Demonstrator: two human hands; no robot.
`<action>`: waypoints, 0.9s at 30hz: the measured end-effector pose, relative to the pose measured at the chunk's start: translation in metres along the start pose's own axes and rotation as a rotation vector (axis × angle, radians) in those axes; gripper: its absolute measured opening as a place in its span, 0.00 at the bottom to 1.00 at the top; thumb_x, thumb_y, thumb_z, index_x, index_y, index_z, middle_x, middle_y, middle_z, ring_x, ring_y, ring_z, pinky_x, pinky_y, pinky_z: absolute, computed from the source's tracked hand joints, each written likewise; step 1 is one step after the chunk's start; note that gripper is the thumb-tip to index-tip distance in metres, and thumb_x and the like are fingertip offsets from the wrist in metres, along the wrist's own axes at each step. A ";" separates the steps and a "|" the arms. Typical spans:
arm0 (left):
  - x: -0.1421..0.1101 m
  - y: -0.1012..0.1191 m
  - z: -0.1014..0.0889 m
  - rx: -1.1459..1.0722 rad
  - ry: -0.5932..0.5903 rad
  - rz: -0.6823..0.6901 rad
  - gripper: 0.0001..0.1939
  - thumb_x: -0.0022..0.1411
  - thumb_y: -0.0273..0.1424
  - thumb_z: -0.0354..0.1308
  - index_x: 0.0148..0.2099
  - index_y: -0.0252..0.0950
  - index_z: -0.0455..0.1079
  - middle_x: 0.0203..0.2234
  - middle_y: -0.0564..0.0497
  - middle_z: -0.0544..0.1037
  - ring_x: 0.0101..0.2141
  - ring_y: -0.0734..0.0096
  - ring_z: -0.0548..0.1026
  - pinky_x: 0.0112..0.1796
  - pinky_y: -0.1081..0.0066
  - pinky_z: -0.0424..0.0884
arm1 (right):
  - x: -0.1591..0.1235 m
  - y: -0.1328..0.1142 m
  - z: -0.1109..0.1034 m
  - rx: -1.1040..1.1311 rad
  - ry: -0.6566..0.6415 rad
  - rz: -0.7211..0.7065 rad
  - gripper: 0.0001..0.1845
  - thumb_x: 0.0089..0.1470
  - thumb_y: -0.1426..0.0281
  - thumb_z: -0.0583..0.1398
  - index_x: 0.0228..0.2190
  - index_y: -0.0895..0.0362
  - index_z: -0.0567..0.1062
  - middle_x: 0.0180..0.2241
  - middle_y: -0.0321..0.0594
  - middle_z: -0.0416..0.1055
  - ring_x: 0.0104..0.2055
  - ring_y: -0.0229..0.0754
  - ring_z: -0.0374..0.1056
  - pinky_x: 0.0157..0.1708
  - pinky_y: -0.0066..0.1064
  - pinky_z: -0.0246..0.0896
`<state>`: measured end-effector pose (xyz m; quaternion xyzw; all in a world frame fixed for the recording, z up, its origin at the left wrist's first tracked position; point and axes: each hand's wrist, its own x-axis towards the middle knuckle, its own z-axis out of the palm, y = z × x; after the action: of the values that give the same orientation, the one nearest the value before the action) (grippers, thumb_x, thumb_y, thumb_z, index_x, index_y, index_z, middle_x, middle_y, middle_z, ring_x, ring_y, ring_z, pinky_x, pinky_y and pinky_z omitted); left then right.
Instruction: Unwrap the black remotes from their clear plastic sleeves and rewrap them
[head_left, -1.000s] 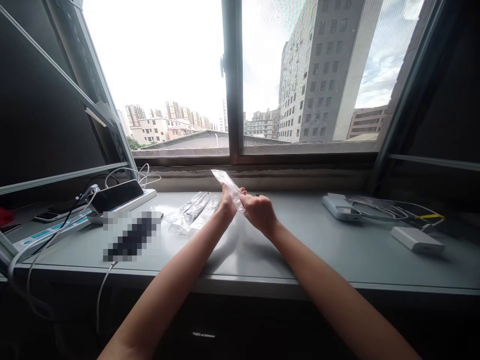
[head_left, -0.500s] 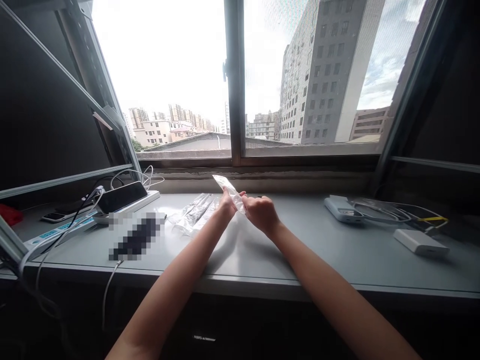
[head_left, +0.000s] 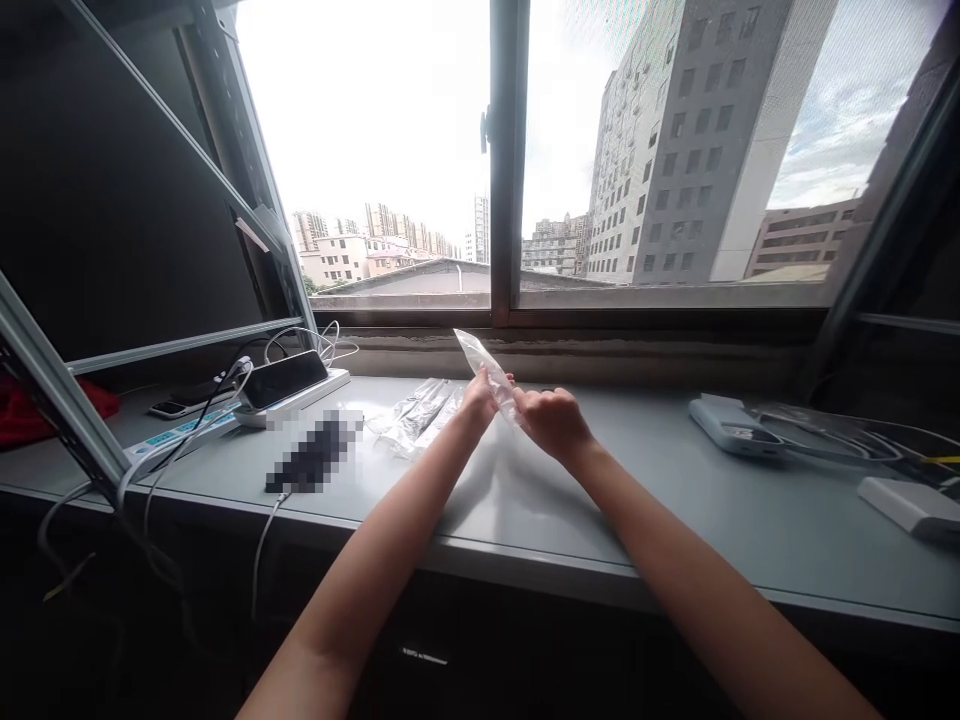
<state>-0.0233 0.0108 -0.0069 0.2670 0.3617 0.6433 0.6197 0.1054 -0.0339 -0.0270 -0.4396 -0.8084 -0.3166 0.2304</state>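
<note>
Above the grey desk (head_left: 637, 500), both my hands hold a translucent white plastic bag (head_left: 480, 352), tilted with its pointed end toward the window. My left hand (head_left: 480, 397) grips the bag around its middle. My right hand (head_left: 553, 418) is curled closed at the bag's nearer right edge, fingers pinched against it. What the bag contains, if anything, I cannot make out. More crumpled clear plastic bags (head_left: 420, 415) lie on the desk just left of my left forearm.
On the left, a phone (head_left: 285, 380) leans by a white power strip (head_left: 180, 430) with tangled cables, near a blurred-out dark object (head_left: 315, 450). At right lie a pale blue power bank (head_left: 731, 425), a coiled cable and a white box (head_left: 911, 505). Metal shelf posts (head_left: 60, 400) frame the desk's left side.
The view has swung a little to the left, so everything appears shifted right. Both hands keep hold of the plastic bag, which stands slightly more upright.
</note>
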 end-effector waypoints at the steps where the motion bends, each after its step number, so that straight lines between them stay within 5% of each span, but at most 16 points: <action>1: -0.001 0.000 0.000 -0.002 -0.009 0.007 0.23 0.69 0.41 0.43 0.52 0.27 0.67 0.29 0.43 0.77 0.30 0.66 0.76 0.36 0.69 0.72 | 0.000 0.000 0.000 -0.006 0.001 -0.003 0.12 0.56 0.76 0.51 0.36 0.60 0.75 0.23 0.43 0.73 0.23 0.41 0.67 0.26 0.33 0.37; 9: 0.005 -0.009 0.001 0.042 -0.145 0.046 0.16 0.67 0.38 0.50 0.45 0.29 0.69 0.27 0.45 0.77 0.27 0.70 0.74 0.37 0.70 0.70 | 0.001 -0.002 -0.007 -0.001 -0.058 0.031 0.13 0.57 0.77 0.50 0.34 0.60 0.74 0.24 0.45 0.74 0.24 0.42 0.67 0.26 0.33 0.37; 14: 0.007 -0.001 -0.003 -0.051 -0.019 0.093 0.16 0.66 0.39 0.51 0.41 0.30 0.70 0.24 0.47 0.75 0.26 0.70 0.73 0.36 0.70 0.69 | -0.001 0.001 -0.008 0.020 -0.060 -0.056 0.14 0.62 0.66 0.51 0.41 0.59 0.72 0.27 0.42 0.74 0.26 0.41 0.68 0.26 0.31 0.40; 19: 0.009 0.015 -0.013 -0.184 0.026 0.097 0.18 0.69 0.39 0.46 0.40 0.32 0.70 0.24 0.49 0.75 0.23 0.73 0.72 0.32 0.73 0.70 | -0.003 0.001 -0.010 0.066 -0.025 -0.249 0.14 0.64 0.67 0.50 0.48 0.57 0.68 0.32 0.39 0.74 0.28 0.39 0.68 0.25 0.30 0.42; 27: 0.017 0.034 -0.031 -0.412 0.125 0.146 0.24 0.70 0.43 0.39 0.45 0.33 0.71 0.23 0.50 0.73 0.22 0.73 0.72 0.28 0.74 0.70 | -0.001 0.017 0.001 -0.036 -0.146 0.077 0.18 0.61 0.73 0.49 0.51 0.59 0.66 0.43 0.49 0.70 0.44 0.47 0.65 0.30 0.31 0.51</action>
<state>-0.0696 0.0241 0.0000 0.1197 0.2400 0.7622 0.5892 0.1207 -0.0270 -0.0228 -0.4963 -0.7997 -0.2892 0.1751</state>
